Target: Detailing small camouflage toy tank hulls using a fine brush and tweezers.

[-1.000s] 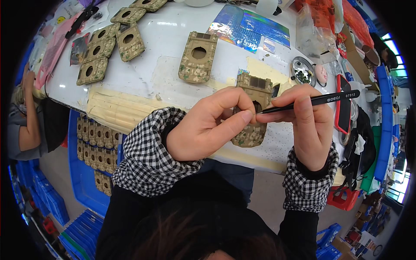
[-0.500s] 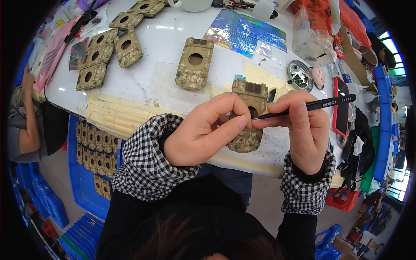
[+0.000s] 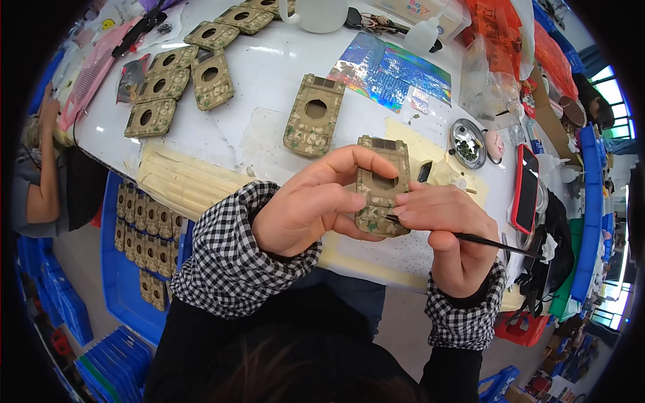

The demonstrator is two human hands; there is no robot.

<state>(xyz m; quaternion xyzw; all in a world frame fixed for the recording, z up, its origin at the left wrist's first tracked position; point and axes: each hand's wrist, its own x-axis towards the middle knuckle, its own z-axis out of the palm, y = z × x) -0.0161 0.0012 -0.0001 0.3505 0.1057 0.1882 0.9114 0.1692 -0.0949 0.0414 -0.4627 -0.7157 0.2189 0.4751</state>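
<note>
A camouflage-painted model tank hull (image 3: 381, 195) with a round hole lies near the table's front edge. My left hand (image 3: 295, 208) grips its left side, thumb on top and fingers round the far and near parts. In my right hand (image 3: 457, 225) is a pair of black tweezers (image 3: 494, 242), tilted low, their tips at the hull's near end. The right fingertips rest along the hull's right edge. Whether the tips pinch a small part is too small to tell. Another such hull (image 3: 314, 114) lies just beyond, to the left.
Several hulls (image 3: 160, 86) lie at the far left, and more fill a blue bin (image 3: 124, 292) below the table. A round metal dish (image 3: 468, 143) of small dark green parts stands at right, near a red-edged phone (image 3: 525, 188). Iridescent sheets (image 3: 393, 70) lie at the back. Another person's arm (image 3: 47, 154) is at left.
My left hand has gone from a pinch at the tweezer tips to gripping the hull. My right hand has turned, bringing the tweezers down to the hull's near end. The view has shifted slightly.
</note>
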